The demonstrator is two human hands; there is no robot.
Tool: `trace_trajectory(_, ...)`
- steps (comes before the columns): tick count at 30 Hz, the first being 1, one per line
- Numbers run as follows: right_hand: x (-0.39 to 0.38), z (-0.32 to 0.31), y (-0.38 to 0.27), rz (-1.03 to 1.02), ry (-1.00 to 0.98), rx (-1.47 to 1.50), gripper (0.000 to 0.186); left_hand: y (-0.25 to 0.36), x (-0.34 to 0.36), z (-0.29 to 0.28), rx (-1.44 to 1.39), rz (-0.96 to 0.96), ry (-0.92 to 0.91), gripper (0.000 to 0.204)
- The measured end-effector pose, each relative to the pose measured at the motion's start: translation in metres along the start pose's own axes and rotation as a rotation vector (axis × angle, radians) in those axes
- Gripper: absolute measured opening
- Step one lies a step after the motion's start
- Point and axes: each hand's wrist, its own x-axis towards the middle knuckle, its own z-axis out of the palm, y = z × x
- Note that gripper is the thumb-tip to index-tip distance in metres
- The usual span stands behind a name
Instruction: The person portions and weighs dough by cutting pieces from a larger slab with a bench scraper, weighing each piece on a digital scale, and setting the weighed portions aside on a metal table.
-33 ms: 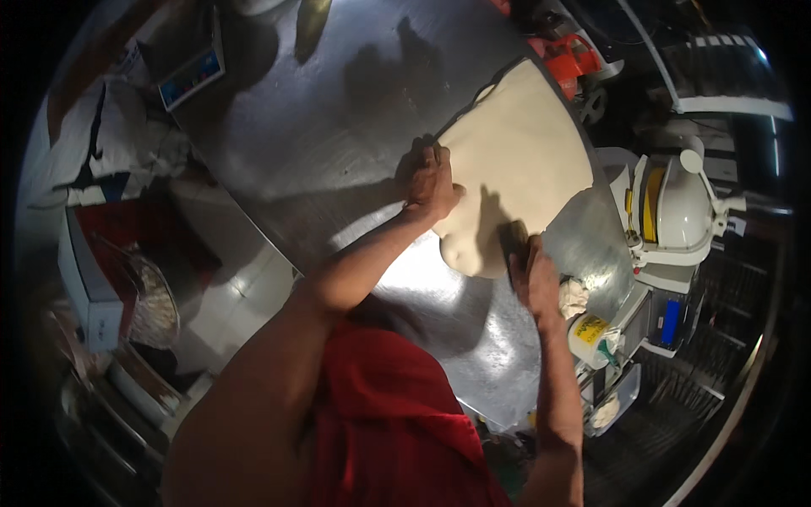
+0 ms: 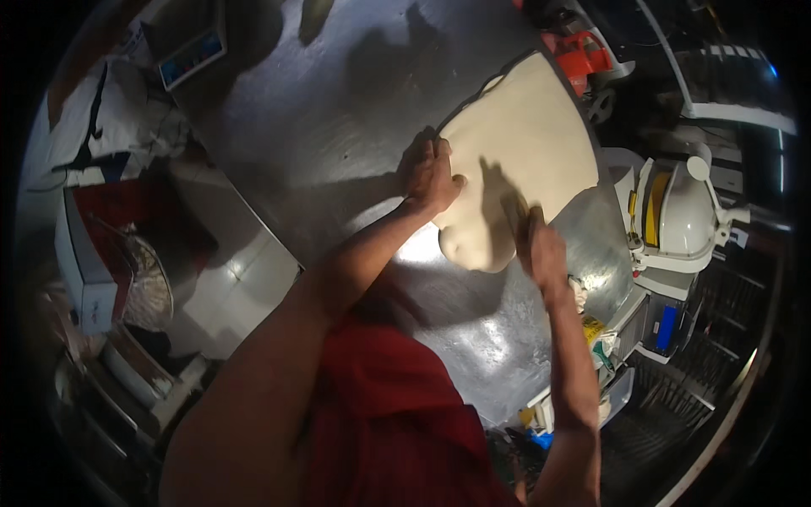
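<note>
A broad, pale sheet of dough lies on a steel worktable, with a small rounded bulge at its near end. My left hand grips the dough's left edge, fingers curled and thumb lying on top. My right hand is closed around a dark, flat-bladed tool at the dough's near right side. Its exact kind is hard to make out, and a shadow falls on the dough beside it.
A white machine with a rounded cover stands past the table's right edge. Behind the dough is a red object. A scale-like device sits at far left, with an open box below the table's left side.
My right hand and its tool have shifted slightly up and right, further over the dough. My left hand stays at the dough's left edge. The view has tilted a little.
</note>
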Motion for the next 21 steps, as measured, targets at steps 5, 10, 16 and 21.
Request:
trace_trajectory(5, 0.161, 0.000, -0.062, -0.387, 0.069, -0.291, 0.034, -0.020, -0.009, 0.021, -0.378, -0.003, -0.034, 0.047)
trace_trajectory(10, 0.206, 0.014, -0.098, -0.525, -0.086, -0.440, 0.037, -0.029, -0.011, 0.010, -0.414, -0.097, -0.135, 0.057)
trace_trajectory(16, 0.138, 0.072, 0.081, -0.636, 0.418, -0.478, 0.034, -0.003, -0.046, -0.029, -0.338, -0.157, -0.156, 0.055)
trace_trajectory(21, -0.021, 0.187, 0.270, -0.457, 0.941, -1.369, 0.037, -0.056, -0.075, 0.001, -0.364, 0.233, -0.239, 0.054)
